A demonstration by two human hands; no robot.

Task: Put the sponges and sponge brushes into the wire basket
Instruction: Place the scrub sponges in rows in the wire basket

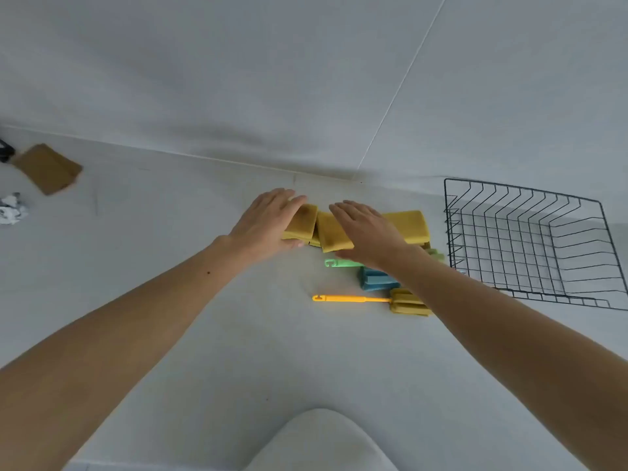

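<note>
I see 3 mustard-yellow sponges under my grip, their tops mottled a darker ochre. Just nearer to me than the right hand lies a mint-green brush handle, then a blue sponge, then a bright yellow-orange sponge brush with a dull yellow head. To the right of the grip, the wire basket is black, a plain grid pattern. The table is pale grey-white, unpatterned. Far left of the left hand sits a brown cardboard piece and crumpled white paper.
</note>
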